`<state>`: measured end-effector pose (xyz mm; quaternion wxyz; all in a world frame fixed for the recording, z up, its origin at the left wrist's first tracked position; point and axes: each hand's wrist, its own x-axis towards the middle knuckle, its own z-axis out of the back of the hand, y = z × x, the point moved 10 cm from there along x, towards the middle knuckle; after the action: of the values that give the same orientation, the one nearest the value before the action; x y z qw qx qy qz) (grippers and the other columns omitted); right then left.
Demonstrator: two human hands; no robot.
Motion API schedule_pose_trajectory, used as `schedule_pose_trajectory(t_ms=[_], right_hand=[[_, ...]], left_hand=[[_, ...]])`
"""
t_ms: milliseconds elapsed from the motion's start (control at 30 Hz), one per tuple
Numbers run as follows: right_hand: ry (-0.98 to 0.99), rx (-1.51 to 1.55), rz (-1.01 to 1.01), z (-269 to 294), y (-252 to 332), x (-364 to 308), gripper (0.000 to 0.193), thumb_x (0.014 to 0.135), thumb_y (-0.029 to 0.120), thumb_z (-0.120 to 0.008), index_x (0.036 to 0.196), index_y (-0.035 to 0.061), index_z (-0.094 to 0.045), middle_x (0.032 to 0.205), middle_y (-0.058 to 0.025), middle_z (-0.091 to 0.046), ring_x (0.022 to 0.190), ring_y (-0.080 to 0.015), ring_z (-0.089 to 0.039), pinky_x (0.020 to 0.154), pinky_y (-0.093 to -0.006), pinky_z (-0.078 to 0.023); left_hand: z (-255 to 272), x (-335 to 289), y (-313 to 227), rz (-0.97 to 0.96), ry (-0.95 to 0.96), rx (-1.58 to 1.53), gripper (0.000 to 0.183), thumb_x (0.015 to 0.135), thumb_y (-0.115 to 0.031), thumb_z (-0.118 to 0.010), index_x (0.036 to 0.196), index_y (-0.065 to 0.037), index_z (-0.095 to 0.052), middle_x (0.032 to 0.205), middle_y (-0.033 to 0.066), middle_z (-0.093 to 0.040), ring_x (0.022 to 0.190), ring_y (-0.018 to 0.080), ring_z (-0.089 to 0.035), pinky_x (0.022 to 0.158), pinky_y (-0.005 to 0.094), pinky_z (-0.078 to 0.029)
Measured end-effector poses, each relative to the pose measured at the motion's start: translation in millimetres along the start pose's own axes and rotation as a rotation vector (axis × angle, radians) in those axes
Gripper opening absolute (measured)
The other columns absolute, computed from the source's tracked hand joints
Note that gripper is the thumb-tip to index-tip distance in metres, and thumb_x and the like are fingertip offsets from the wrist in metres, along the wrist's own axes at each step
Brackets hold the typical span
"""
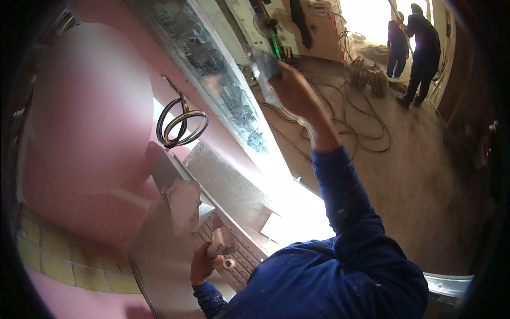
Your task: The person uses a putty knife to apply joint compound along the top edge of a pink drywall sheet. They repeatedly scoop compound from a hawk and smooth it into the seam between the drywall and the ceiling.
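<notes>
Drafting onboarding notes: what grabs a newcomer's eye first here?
Probably the shiny silver metal strip, running diagonally through the upper middle, with the blue-sleeved right hand raised on its right. Next, the looped dark cables hanging left of centre, then two dark-clad people silhouetted near the bright opening, upper right.

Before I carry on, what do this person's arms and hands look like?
The left hand and right hand are ungloved. The left sleeve and right sleeve are blue; the right one carries pale specks and ends on the forearm.
</notes>
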<state>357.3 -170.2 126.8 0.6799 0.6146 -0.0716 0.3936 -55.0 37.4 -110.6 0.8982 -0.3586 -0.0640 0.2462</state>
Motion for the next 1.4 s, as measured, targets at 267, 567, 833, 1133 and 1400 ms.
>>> schedule_pose_trajectory(t_ms=[267,567,833,1133,1400], right_hand=[[0.096,-0.288,0.281,-22.5,33.5,21.3,0.044,0.094,0.006,-0.049,0.137,0.0012,-0.055,0.123,-0.0239,-0.066,0.114,-0.0396,-0.063,0.100,-0.0458,-0.049],[0.330,-0.451,-0.011,-55.7,-52.9,-42.6,0.055,0.089,-0.004,-0.049,0.143,0.0064,-0.055,0.135,-0.0222,-0.061,0.129,-0.0374,-0.056,0.109,-0.0423,-0.045],[0.289,0.133,-0.041,-44.6,-37.0,-158.6,0.062,0.082,-0.017,-0.048,0.137,0.0065,-0.063,0.135,-0.0173,-0.065,0.124,-0.0310,-0.061,0.102,-0.0393,-0.050],[0.574,0.157,0.198,-168.7,54.0,-292.6,0.057,0.094,0.008,-0.071,0.146,0.0240,-0.054,0.155,-0.0165,-0.038,0.144,-0.0404,-0.037,0.114,-0.0479,-0.044],[0.647,-0.004,0.025,-217.5,47.2,-340.9,0.061,0.087,-0.001,-0.070,0.140,0.0227,-0.054,0.150,-0.0187,-0.037,0.141,-0.0404,-0.040,0.113,-0.0468,-0.044]], left_hand=[[-4.2,-15.5,9.8,0.053,-0.012,-0.036,0.045,0.072,-0.017,-0.078,0.111,0.001,-0.067,0.099,0.0212,-0.074,0.093,0.0323,-0.074,0.080,0.0408,-0.056],[-13.5,-6.9,9.6,0.016,0.000,-0.029,0.043,0.071,-0.015,-0.078,0.109,0.000,-0.067,0.097,0.0230,-0.072,0.093,0.0351,-0.073,0.078,0.0422,-0.055],[-44.7,29.3,-23.7,-0.176,0.017,0.014,0.041,0.073,-0.013,-0.078,0.109,-0.001,-0.064,0.095,0.0214,-0.071,0.092,0.0357,-0.073,0.076,0.0436,-0.055],[-56.3,31.3,-26.8,-0.370,0.107,-0.273,0.041,0.075,-0.018,-0.081,0.107,0.000,-0.064,0.090,0.0187,-0.073,0.087,0.0330,-0.074,0.073,0.0425,-0.055],[-48.5,-5.1,60.8,-0.275,0.253,-0.188,0.052,0.077,-0.034,-0.084,0.111,0.000,-0.065,0.097,0.0148,-0.068,0.094,0.0313,-0.069,0.088,0.0417,-0.054]])
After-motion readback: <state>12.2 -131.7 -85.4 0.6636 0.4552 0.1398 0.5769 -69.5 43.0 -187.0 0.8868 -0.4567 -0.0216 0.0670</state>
